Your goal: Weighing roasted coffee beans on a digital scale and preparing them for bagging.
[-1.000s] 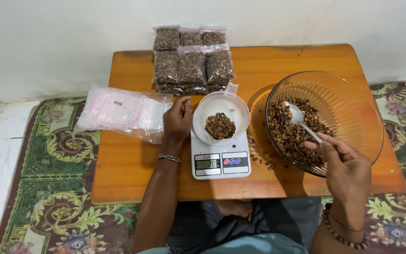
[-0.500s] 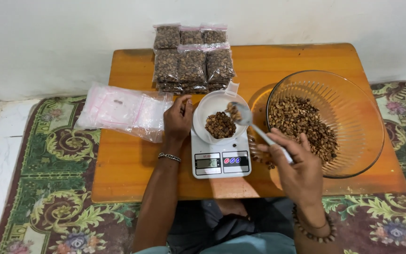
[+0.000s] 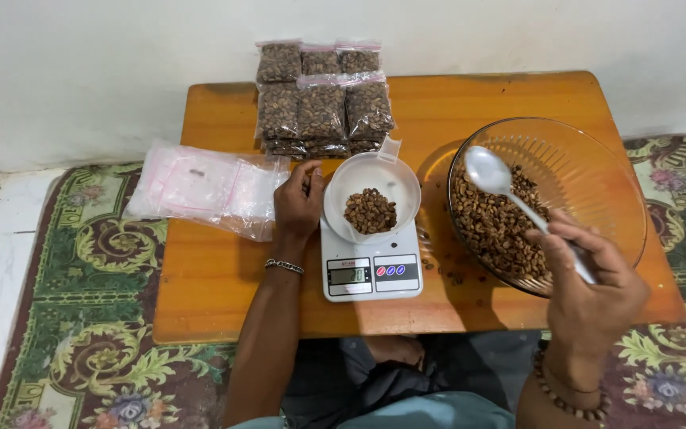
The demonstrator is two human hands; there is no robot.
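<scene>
At the right hand (image 3: 593, 290), fingers closed around the handle of a white spoon (image 3: 510, 195), bowl of the spoon empty and raised just above the brown pieces. Directly beneath the spoon, a clear glass bowl (image 3: 605, 171) tilted toward the hand, brown roasted pieces heaped on its near and left side, far side bare glass. Near rim of that bowl close to the front edge of the wooden table (image 3: 224, 278), right rim near the table's right edge; little free wood on that side. A few loose pieces on the wood just left of the bowl.

Left of the spoon, across a narrow strip of bare table, a white cup (image 3: 371, 199) with a small heap of the same brown pieces, seated on a white kitchen scale (image 3: 371, 270). Against the cup's left rim, the left hand (image 3: 299, 202), fingers curled and touching its wall.

Further left of that hand, a stack of empty clear plastic bags (image 3: 204, 187), overhanging the table's left edge. Beyond the cup, toward the wall, sealed filled bags (image 3: 319, 99) in rows. Open wood at the front-left and back-right corners.
</scene>
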